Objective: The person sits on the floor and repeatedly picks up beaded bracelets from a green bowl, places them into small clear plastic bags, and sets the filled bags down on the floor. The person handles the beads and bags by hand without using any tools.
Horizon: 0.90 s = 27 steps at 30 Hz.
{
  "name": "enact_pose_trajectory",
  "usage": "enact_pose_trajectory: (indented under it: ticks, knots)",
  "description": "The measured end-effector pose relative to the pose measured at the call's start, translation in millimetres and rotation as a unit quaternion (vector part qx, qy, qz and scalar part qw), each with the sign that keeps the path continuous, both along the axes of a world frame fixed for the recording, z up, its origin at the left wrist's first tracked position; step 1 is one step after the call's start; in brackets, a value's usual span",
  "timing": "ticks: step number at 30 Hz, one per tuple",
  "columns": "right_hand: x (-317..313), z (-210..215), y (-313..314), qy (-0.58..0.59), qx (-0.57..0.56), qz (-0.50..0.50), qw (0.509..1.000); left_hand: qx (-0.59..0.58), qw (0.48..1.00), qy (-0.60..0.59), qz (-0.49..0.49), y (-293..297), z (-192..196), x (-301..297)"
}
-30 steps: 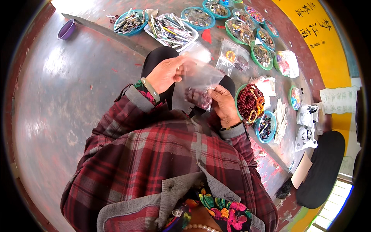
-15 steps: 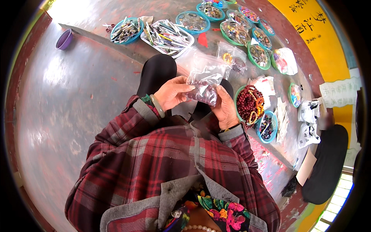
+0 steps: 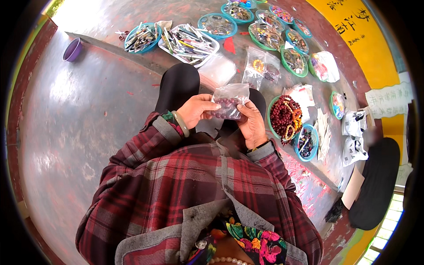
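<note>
A clear plastic bag [image 3: 230, 91] with dark red beads in its lower part is held between my hands, above my knees. My left hand [image 3: 196, 111] pinches its left side, thumb on top. On the right side, my right hand [image 3: 252, 126] grips it with the thumb over the front and the other fingers partly hidden behind. The bag's upper part looks folded over. Beside my right hand, a green basket [image 3: 270, 115] holds dark red and amber bead strings [image 3: 285, 117]. A stack of clear bags [image 3: 219, 70] lies beyond my left knee.
Bagged bracelets [image 3: 258, 66] lie ahead. A white tray of pens [image 3: 211, 56], a blue basket of pens [image 3: 157, 40] and several baskets of small goods line the far side. A small blue basket [image 3: 314, 152] stands at right, a purple bowl [image 3: 73, 49] far left.
The bag's upper part, raised and spread before, is now lower and more compact. My right hand has come slightly left, nearer my left hand.
</note>
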State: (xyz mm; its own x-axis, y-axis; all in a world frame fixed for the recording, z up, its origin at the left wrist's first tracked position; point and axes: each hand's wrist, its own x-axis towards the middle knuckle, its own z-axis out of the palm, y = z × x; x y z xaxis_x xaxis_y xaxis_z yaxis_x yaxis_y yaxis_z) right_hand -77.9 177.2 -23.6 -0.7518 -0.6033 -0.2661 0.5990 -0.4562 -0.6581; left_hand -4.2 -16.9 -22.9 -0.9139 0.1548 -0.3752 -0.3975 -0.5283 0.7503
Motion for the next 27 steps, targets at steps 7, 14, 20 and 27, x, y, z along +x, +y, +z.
enact_pose_trajectory:
  ticks: [7,14,20,27]
  knots:
    - [4,-1,-1,-0.021,-0.034,0.040,0.998,0.240,0.969,0.043,-0.049,9,16,0]
    - [2,-3,4,0.036,-0.030,0.015,0.999,0.215,0.977,0.007,0.012,9,6,2]
    - [0,17,2,0.022,-0.024,0.071,0.997,0.046,0.994,0.093,0.029,10,1,2]
    - [-11,11,8,0.019,-0.033,0.012,0.999,0.000,0.992,0.121,-0.026,10,9,3]
